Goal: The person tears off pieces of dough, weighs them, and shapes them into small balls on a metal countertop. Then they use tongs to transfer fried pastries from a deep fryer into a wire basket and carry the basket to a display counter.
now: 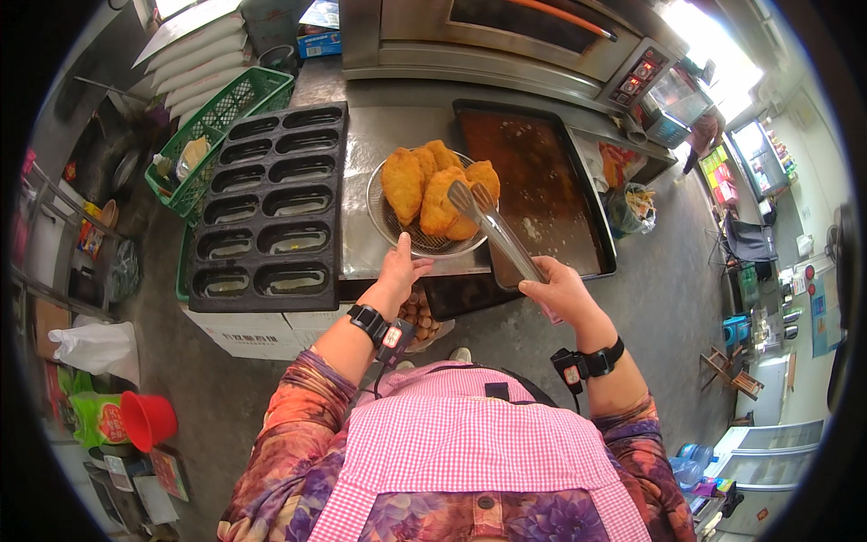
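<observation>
Several golden-brown fried pastries (441,200) lie heaped in a round wire strainer (386,219) on the metal worktop. At the strainer's near rim is my left hand (397,271), its fingers stretched out and apart; whether they touch the rim I cannot tell. My right hand (562,287) is closed round the handle end of metal tongs (510,244). The tongs point up and left, and their tips (472,196) are over the pastries on the right of the heap. No pastry is visibly lifted.
Left of the strainer is a black mould tray (341,194) with oval wells, beside green crates (244,95). A dark baking tray (591,203) with brown liquid lies right. Behind stands a steel oven (406,45). Eggs (417,316) sit below the worktop edge.
</observation>
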Tool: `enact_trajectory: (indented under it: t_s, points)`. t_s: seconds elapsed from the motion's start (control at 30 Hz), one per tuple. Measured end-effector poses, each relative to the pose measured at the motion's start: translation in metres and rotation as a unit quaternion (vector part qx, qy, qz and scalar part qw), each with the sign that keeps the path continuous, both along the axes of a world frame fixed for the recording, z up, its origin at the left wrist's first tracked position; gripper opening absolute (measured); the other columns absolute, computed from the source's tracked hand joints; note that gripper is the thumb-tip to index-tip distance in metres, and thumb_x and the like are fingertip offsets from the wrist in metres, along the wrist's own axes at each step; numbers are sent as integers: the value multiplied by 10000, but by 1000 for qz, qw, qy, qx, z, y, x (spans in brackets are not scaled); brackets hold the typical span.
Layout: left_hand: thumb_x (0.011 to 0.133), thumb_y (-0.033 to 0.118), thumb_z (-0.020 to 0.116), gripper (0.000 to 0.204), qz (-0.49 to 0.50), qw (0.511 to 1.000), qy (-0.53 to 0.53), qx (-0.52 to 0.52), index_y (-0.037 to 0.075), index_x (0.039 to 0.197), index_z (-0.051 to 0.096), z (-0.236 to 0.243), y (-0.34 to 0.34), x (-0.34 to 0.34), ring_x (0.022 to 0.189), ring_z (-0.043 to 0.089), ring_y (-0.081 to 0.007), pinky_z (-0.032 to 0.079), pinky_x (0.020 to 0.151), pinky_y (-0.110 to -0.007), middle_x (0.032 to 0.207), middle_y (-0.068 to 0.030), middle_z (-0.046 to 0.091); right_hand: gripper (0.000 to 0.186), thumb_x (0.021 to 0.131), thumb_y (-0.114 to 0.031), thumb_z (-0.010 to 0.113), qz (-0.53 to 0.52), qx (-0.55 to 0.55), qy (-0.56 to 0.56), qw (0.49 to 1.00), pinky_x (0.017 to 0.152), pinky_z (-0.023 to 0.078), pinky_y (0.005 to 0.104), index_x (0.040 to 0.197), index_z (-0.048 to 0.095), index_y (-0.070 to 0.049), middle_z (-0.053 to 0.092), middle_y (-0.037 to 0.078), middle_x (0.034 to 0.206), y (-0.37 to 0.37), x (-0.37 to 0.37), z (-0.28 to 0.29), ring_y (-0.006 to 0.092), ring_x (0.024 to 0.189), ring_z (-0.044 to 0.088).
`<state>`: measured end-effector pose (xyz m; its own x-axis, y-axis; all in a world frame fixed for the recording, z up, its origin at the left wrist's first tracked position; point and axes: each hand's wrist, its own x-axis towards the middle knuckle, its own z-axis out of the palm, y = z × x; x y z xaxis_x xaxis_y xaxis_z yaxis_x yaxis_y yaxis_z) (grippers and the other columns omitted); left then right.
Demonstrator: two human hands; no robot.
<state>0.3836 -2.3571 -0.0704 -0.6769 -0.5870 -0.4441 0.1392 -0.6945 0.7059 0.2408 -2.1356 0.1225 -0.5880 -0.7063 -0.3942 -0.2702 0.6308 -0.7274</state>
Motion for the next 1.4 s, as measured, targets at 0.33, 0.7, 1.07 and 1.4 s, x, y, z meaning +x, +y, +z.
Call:
enact_trajectory:
  t_s: [0.33, 0.7, 1.07, 1.4]
  points:
    - [983, 457, 392, 667, -4, 1000, -19, 4, -117, 1302, 274, 11, 1, 2, 1026, 582, -340, 514, 879, -422, 1247, -242, 457, 429, 791, -204, 679, -3, 14, -17, 1000, 389, 399, 273, 1169, 567, -35, 543, 23, 628, 18, 11, -6, 103, 471, 507]
    - [978, 477, 388, 644, 3, 999, -33, 8, -52, 1335, 301, 19, 4, 1, 1054, 557, -362, 490, 905, -445, 1267, -209, 471, 475, 785, -208, 711, -6, 26, -20, 999, 404, 405, 268, 1195, 550, -32, 556, 20, 645, 32, -1, 8, 98, 479, 506]
    - [969, 495, 407, 665, 2, 999, -31, -25, -61, 1323, 314, 23, 8, 3, 1077, 551, -370, 482, 925, -444, 1246, -218, 488, 492, 795, -214, 636, -89, 37, 237, 967, 693, 484, 483, 1220, 494, -12, 639, 250, 844, 76, -56, -60, 449, 790, 606]
    - [972, 478, 406, 647, 12, 996, -87, -7, -47, 1339, 317, 19, -3, 2, 1055, 554, -340, 483, 905, -438, 1251, -253, 464, 517, 800, -185, 615, -119, 41, 104, 987, 424, 467, 346, 1259, 460, -3, 587, 128, 695, 94, -74, -76, 194, 538, 586]
